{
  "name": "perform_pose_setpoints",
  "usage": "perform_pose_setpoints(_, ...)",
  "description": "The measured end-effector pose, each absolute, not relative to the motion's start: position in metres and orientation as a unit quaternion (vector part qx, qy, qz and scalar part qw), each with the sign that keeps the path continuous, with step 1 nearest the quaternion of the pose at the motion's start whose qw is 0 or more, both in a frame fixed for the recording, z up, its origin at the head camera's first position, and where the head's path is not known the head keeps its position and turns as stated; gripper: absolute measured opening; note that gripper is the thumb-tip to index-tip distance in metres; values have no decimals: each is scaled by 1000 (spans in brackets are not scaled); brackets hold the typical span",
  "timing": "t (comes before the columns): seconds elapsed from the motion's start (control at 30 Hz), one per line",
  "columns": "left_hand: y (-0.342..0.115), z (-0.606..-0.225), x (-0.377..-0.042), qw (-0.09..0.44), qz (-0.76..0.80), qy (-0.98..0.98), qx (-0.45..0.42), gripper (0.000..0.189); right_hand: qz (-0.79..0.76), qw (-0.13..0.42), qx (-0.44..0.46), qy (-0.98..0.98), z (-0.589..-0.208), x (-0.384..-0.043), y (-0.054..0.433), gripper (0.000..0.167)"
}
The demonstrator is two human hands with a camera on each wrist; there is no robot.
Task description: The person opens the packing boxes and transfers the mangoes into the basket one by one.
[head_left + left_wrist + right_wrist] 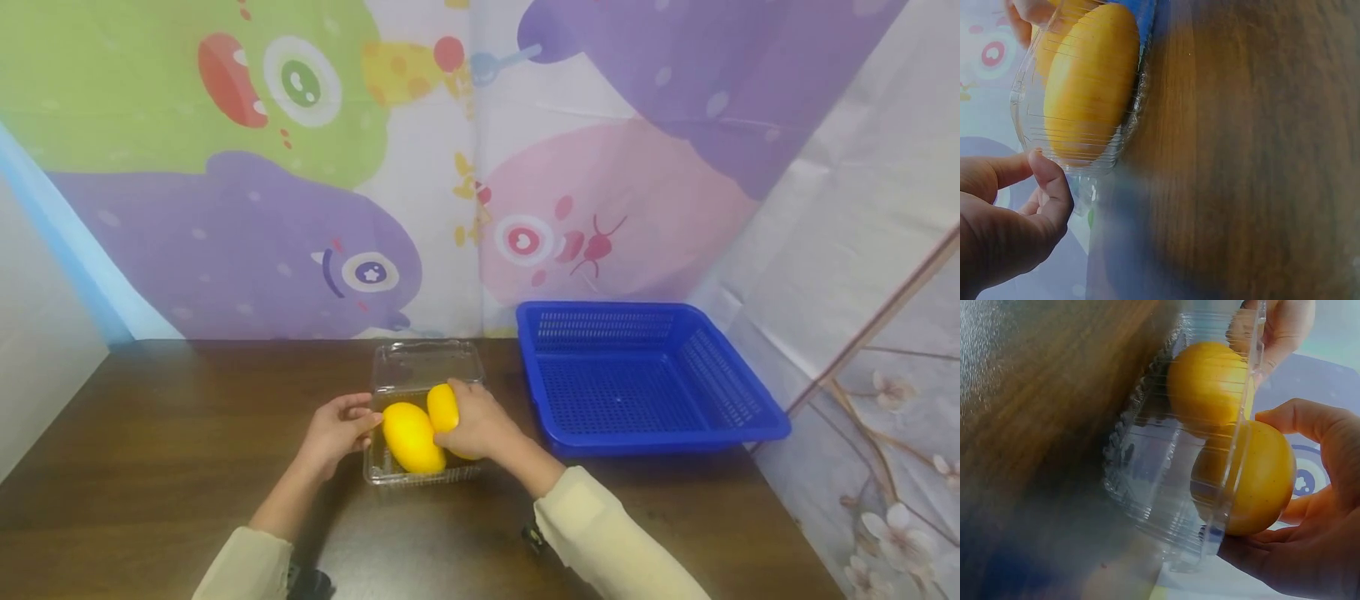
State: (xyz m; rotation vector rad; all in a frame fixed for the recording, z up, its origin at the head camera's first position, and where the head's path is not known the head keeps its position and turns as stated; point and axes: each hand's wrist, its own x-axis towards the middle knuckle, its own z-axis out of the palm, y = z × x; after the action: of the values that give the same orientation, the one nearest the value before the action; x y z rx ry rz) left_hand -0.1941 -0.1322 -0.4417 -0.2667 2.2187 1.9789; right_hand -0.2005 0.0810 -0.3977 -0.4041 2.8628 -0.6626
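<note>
A clear plastic clamshell box [372, 478] stands on the table with its lid [427, 367] tipped open toward the wall. One yellow mango [412, 437] lies in its left half, seen through the ribbed side in the left wrist view. My right hand [480, 421] grips a second mango [1263, 478], thumb and fingers spread around it. That mango is partly inside the box's right half, partly above the rim. At the left rim, my left hand [1019, 215] pinches the box edge between thumb and index finger.
A blue plastic basket [551, 429] with slotted walls stands to the right of the box. Behind the brown wooden table [187, 458] hangs a cartoon-printed cloth [442, 208]. A flowered white sheet [885, 433] borders the right side.
</note>
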Motion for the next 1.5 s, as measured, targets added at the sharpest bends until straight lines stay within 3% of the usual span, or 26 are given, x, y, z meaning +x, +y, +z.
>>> perform_pose_setpoints(0.27, -132, -440, -194, 81, 658, 743, -89, 47, -231, 55, -134, 962, -386, -204, 86, 86)
perform_pose_setpoints(1.5, -133, -440, -193, 87, 661, 740, -89, 48, -214, -2, -143, 966, -357, -205, 110, 86)
